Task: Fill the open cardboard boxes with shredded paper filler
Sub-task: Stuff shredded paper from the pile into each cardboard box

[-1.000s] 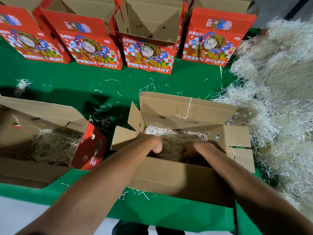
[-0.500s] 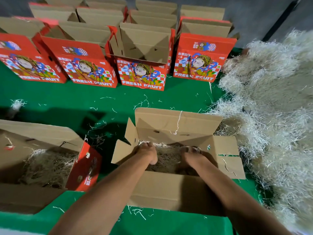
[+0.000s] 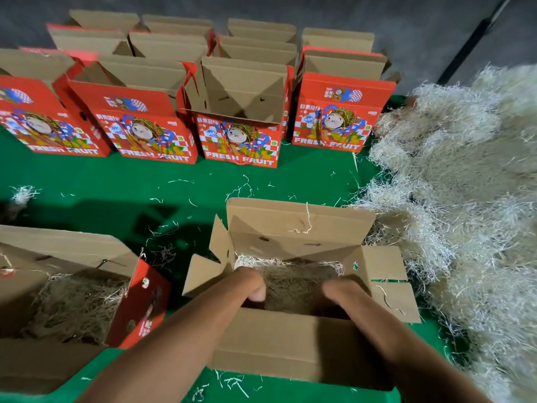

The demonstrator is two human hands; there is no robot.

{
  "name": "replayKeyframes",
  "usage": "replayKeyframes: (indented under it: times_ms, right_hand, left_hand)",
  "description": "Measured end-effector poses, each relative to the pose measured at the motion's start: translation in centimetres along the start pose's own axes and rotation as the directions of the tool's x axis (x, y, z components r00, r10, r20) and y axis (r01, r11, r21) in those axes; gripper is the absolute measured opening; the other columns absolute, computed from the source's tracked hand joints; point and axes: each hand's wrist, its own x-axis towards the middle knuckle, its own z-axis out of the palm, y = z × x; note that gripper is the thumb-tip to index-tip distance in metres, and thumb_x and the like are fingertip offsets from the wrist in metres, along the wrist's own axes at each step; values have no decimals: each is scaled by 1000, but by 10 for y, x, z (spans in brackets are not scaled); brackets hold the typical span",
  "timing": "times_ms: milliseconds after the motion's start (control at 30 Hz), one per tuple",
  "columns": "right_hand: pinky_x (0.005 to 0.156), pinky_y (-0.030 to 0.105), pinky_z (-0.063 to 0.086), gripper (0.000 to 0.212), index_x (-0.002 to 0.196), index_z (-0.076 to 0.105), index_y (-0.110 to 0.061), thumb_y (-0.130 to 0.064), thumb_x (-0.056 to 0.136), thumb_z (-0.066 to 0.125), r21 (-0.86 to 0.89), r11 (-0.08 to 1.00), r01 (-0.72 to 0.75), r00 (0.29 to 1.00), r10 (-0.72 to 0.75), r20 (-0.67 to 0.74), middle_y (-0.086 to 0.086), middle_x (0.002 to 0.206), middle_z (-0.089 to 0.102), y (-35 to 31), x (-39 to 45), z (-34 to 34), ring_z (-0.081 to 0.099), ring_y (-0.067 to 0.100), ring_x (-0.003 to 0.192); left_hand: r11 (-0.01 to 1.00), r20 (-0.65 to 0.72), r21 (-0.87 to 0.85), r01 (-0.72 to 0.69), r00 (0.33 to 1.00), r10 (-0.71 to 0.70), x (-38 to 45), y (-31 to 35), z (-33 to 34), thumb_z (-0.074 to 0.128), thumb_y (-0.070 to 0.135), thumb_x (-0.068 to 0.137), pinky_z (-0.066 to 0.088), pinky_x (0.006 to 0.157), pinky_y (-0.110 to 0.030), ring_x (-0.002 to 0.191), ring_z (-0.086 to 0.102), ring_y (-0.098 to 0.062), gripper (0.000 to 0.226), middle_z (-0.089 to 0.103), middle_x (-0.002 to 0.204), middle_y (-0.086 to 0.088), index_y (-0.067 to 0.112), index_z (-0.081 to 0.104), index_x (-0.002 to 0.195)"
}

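The paper (image 3: 293, 282) I am packing sits low in the box (image 3: 290, 338) right in front of me. It is soft, light and springy, so I push it flat. To move more, I would scoop a loose bunch from the top of the pile. My left hand (image 3: 250, 286) is down in the box on the paper, with its fingers bent under. My right hand (image 3: 338, 292) is in there too, but its fingers are hidden, so I cannot tell if it is open or holding paper. A second box (image 3: 66, 286) to my left has paper in it. The big pile (image 3: 465, 205) is on my right, touching my box. At the back stand red boxes (image 3: 238, 112), four in the front row and more behind, on the green table (image 3: 145, 184). I can see no paper in them.
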Motion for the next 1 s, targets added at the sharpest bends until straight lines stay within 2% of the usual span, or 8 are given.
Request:
replayKeyframes:
  times_ms: [133, 300, 400, 467, 667, 833, 933, 1000]
  right_hand:
    - [98, 31, 39, 45, 134, 57, -12, -38, 99, 48, -13, 1000, 22, 968, -18, 252, 16, 139, 55, -10, 8, 3, 56, 28, 122]
    - [78, 31, 48, 24, 96, 65, -19, -38, 94, 50, 70, 997, 16, 986, -28, 166, 6, 95, 67, -6, -8, -5, 59, 18, 72]
    - [90, 34, 50, 25, 120, 64, -7, -12, 99, 53, 118, 991, 62, 971, -33, -235, 15, 122, 66, -7, -17, -13, 65, 28, 107]
    - [92, 36, 50, 27, 121, 63, -5, -2, 97, 53, 144, 988, 64, 917, -1, -399, 16, 122, 65, -5, -19, -14, 63, 31, 112]
    - [104, 46, 41, 49, 141, 50, -13, -28, 95, 60, 261, 965, 22, 984, 26, -178, 16, 146, 47, 0, -7, -4, 48, 36, 132]
    - [97, 43, 51, 32, 129, 59, -11, -11, 97, 55, 130, 990, 45, 931, 6, -364, 15, 129, 61, -11, -9, -20, 60, 33, 118]
    - [98, 44, 49, 29, 125, 60, -11, -7, 96, 53, 110, 979, 171, 881, -102, -462, 15, 127, 61, -20, -8, -29, 60, 33, 119]
    - [105, 42, 43, 30, 128, 59, -11, -16, 99, 54, 210, 946, 248, 910, -153, -385, 15, 133, 59, -22, 2, -33, 55, 33, 124]
  left_hand:
    - [998, 96, -58, 32, 995, -26, 15, 4, 11, 49, 20, 99, 40, 109, -43, 134, 46, -35, 49, 43, 150, -18, -1, 46, 143]
    - [995, 10, -96, 29, 1000, -28, 0, 0, 1, 42, 23, 100, 42, 106, -43, 129, 48, -38, 51, 40, 149, -21, -2, 41, 144]
    - [984, -135, -179, 19, 990, -44, -11, -3, -6, 42, 11, 97, 46, 101, -39, 124, 53, -36, 47, 49, 142, -23, -3, 44, 142]
    - [968, -255, -250, 36, 961, -102, -14, -5, -8, 49, 9, 94, 48, 100, -42, 122, 56, -33, 45, 55, 135, -20, -1, 49, 138]
    - [949, -192, -308, 64, 973, -128, 1, -4, -2, 54, 6, 91, 30, 115, -53, 144, 25, -42, 84, 15, 158, -27, 14, 4, 158]
    - [986, -407, -169, 11, 910, -79, -7, 7, -11, 58, 10, 92, 49, 97, -40, 119, 58, -30, 36, 62, 130, -12, 10, 61, 128]
    - [962, -543, -212, -174, 839, 32, -12, 21, -21, 58, 4, 91, 49, 78, -40, 92, 64, -26, 24, 68, 108, -9, 12, 64, 113]
    - [927, -483, -294, -231, 873, 65, -4, 21, -24, 56, -1, 90, 45, 78, -39, 91, 62, -28, 32, 66, 113, -13, 11, 60, 119]
